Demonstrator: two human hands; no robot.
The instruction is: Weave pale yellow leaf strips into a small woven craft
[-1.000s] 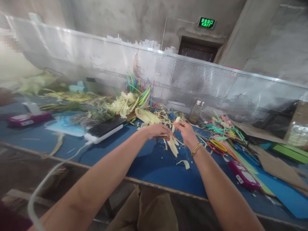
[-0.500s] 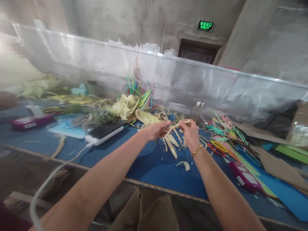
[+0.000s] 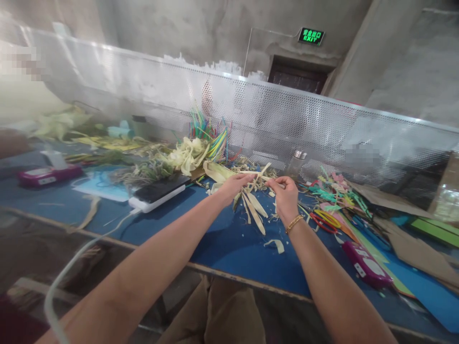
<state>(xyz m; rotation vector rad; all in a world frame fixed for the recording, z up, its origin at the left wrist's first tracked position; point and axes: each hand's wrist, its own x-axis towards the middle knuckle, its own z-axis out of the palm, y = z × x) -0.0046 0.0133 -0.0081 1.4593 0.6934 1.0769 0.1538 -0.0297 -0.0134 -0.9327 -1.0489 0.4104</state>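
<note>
Over a blue table my left hand and my right hand both pinch a bundle of pale yellow leaf strips. One thin strip runs level between the two hands, and several loose ends hang down from my left hand toward the table. A gold bracelet circles my right wrist. A curled scrap of strip lies on the table just below the hands.
A phone on a white power bank with a cable lies left. Piles of leaf strips and coloured straws sit behind. Red-and-yellow scissors, coloured paper scraps, a pink device, a glass jar and cardboard lie right. A perforated metal screen backs the table.
Both hands rose slightly and moved away from me. The strip that stood upright between them now lies level, pulled out between the two hands.
</note>
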